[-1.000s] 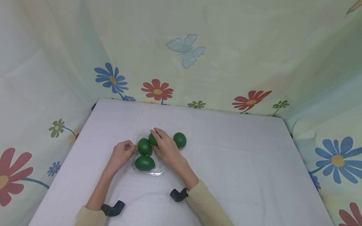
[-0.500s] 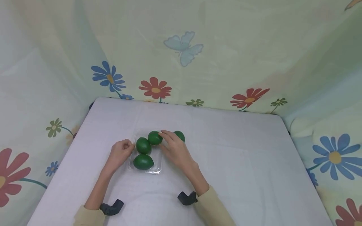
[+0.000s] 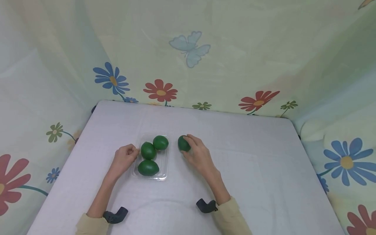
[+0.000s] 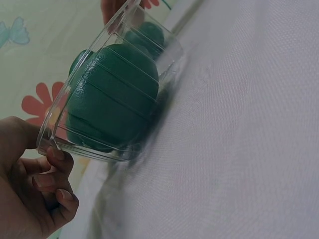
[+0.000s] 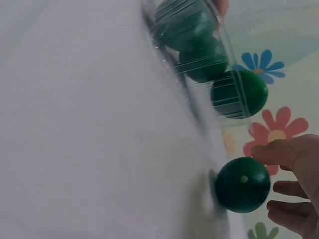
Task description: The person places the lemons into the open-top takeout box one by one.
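My left hand point(image 3: 126, 158) pinches the left rim of a clear plastic container point(image 3: 161, 178), thumb above and fingers below in the left wrist view. Inside the container sit three glossy green limes: a front lime point(image 3: 148, 167), a middle lime point(image 3: 148, 150) and a back lime point(image 3: 160, 143). A separate lime point(image 5: 242, 185) lies on the table to the container's right. Around it is my right hand point(image 3: 200, 156), thumb and fingers spread on either side. In the right wrist view the thumb meets the lime's edge, while several fingertips point(image 5: 279, 205) stand slightly apart from it.
A white cloth covers the table point(image 3: 249, 169). Behind and beside it hang printed curtains point(image 3: 229, 58) with flowers and a butterfly. Black wrist devices sit at the left cuff point(image 3: 116, 215) and the right cuff point(image 3: 206, 206).
My right hand has let go of the back lime in the container and moved right to the separate lime. My left hand stays at the container's rim.
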`<action>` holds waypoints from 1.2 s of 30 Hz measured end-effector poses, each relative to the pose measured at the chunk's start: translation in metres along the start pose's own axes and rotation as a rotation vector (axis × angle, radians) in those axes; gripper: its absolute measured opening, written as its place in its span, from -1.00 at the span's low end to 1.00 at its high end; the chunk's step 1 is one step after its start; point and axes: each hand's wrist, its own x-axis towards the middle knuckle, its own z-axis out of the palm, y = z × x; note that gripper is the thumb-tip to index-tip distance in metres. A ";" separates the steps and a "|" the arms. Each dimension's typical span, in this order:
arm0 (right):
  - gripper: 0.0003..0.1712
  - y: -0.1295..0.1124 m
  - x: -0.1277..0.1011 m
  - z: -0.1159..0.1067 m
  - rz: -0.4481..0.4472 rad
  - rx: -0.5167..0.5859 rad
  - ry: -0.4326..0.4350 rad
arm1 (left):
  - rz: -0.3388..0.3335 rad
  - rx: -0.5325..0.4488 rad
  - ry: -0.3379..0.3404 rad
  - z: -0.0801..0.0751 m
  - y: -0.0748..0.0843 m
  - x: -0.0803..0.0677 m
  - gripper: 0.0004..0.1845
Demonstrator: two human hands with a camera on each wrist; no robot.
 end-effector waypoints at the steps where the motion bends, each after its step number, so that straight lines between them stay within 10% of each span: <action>1: -0.31 0.001 0.000 0.003 0.009 -0.004 -0.011 | 0.001 0.002 0.001 0.000 0.000 0.000 -0.75; 21: -0.30 0.011 0.009 0.043 0.018 -0.064 0.008 | -0.022 -0.030 0.002 -0.001 0.005 -0.002 -0.77; 36: -0.31 0.007 0.005 0.033 0.071 -0.005 0.013 | -0.007 -0.018 0.003 -0.002 0.003 0.000 -0.77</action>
